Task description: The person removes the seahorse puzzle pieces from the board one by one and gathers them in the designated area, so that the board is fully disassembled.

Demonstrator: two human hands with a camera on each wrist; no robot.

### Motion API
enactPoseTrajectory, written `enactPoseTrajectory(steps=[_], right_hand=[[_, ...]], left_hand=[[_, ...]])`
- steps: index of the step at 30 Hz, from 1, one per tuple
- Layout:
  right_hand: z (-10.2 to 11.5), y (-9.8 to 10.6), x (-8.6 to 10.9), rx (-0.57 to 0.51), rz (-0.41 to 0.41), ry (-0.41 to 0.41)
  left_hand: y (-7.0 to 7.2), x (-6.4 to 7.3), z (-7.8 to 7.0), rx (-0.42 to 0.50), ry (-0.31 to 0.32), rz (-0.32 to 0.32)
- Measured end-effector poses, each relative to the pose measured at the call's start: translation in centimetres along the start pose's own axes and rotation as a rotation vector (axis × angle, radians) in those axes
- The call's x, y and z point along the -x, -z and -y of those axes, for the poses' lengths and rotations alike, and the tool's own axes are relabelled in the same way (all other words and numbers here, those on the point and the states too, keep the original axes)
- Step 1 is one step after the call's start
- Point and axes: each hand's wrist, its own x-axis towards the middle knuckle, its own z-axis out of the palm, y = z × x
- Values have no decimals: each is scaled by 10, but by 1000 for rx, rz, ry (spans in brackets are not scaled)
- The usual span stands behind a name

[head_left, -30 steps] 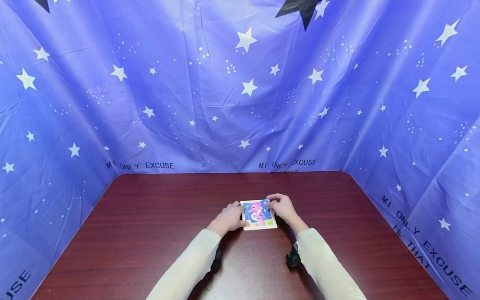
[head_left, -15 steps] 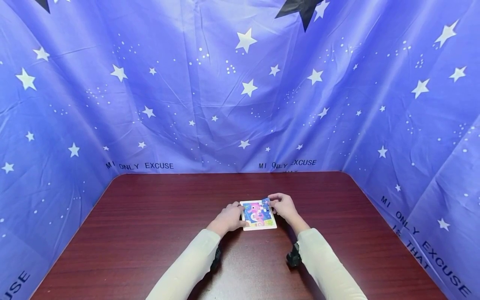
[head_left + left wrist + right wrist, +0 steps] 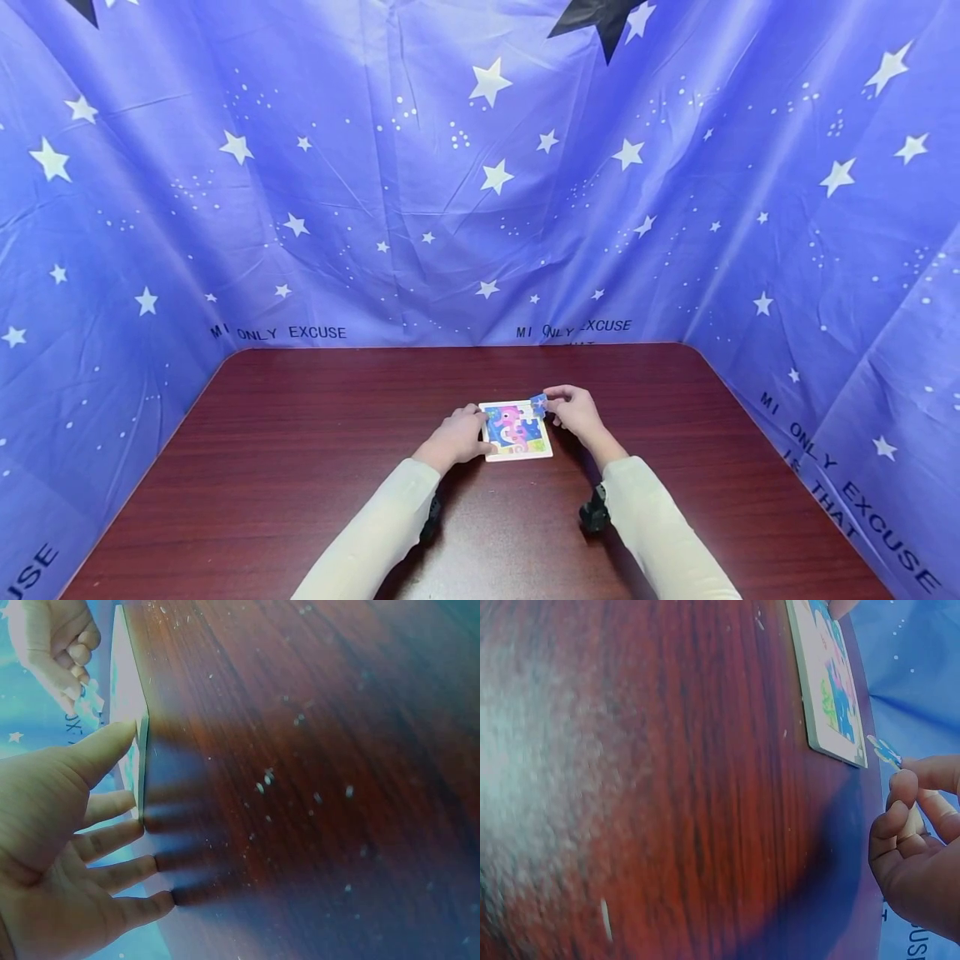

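Observation:
A small square jigsaw puzzle with a pink seahorse picture and a pale frame (image 3: pixel 521 457) lies flat on the table. My left hand (image 3: pixel 454 437) rests along its left side; in the left wrist view the thumb (image 3: pixel 112 750) lies over the frame, while fairly straight fingers touch the edge and tabletop. Between thumb and forefinger, my right hand (image 3: pixel 576 413) pinches a blue puzzle piece (image 3: pixel 537 407) with a pinkish star, just over the frame's upper right corner. A pale gap shows in the picture's upper right. In the right wrist view the piece (image 3: pixel 885 750) is tilted, apart from the frame.
The dark red wooden table (image 3: pixel 337 400) reaches back to a blue star-printed curtain (image 3: pixel 420 167), which also hangs on both sides. A black wrist camera (image 3: pixel 593 510) sits under the right sleeve. Small pale specks dot the tabletop.
My right hand has drawn the puzzle piece up and to the right, away from the puzzle's upper right area, uncovering a pale gap. The left hand has stayed in place.

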Motion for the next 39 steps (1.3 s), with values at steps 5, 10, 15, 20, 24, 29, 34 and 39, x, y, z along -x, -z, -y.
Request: enactPoseTrajectory(steps=[5, 10, 15, 20, 24, 29, 34, 39], right_hand=[[0, 5, 1, 3, 4, 3], [-3, 11, 0, 20, -1, -7], [-5, 18, 0, 21, -16, 4], [-6, 22, 1, 27, -26, 6], [-7, 25, 1, 22, -21, 2], [-8, 29, 1, 18, -25, -12], [-8, 32, 0, 13, -33, -14], [-10, 35, -1, 15, -42, -12]], left_hand=[[0, 0, 0, 4, -2, -10], [1, 0, -1, 5, 0, -1], [1, 0, 0, 3, 0, -1], [1, 1, -1, 5, 0, -5], [1, 1, -1, 8, 3, -2], [1, 1, -1, 12, 4, 5], [0, 0, 0, 13, 7, 11], [0, -1, 0, 14, 10, 10]])
